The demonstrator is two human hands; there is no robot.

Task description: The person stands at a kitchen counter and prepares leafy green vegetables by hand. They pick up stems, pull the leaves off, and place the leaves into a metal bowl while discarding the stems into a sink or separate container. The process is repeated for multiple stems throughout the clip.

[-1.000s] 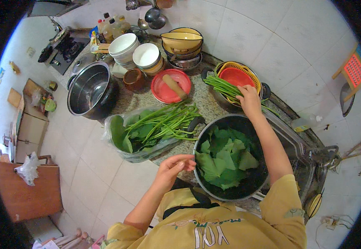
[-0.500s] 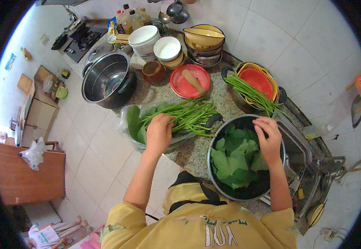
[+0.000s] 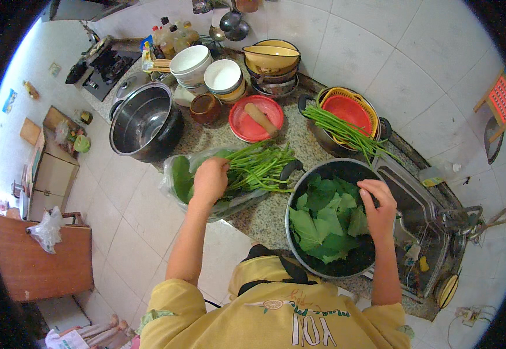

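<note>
My left hand [image 3: 211, 179] is closed around the stems of leafy greens [image 3: 264, 166] at the counter's front edge. These long green stems and broad leaves lie on and in a clear plastic bag [image 3: 229, 210]. Over the right side of a large dark pot [image 3: 288, 227] is my right hand [image 3: 379, 203], its fingers bent in toward the thumb. Anything in that pinch is too small to make out. Loose torn green leaves [image 3: 322, 224] lie inside the pot, below the right hand.
Bare green stems [image 3: 340, 129] rest across a red basket [image 3: 352, 111] in another pot. Behind the bag stand a red colander [image 3: 240, 123] with a wooden pestle [image 3: 258, 118], a brown jar [image 3: 205, 109] and a big black pot [image 3: 145, 125]. The sink [image 3: 418, 227] is at right.
The whole view has shifted slightly. My left hand stays at the greens and my right hand stays over the pot, with its fingers a little lower over the leaves.
</note>
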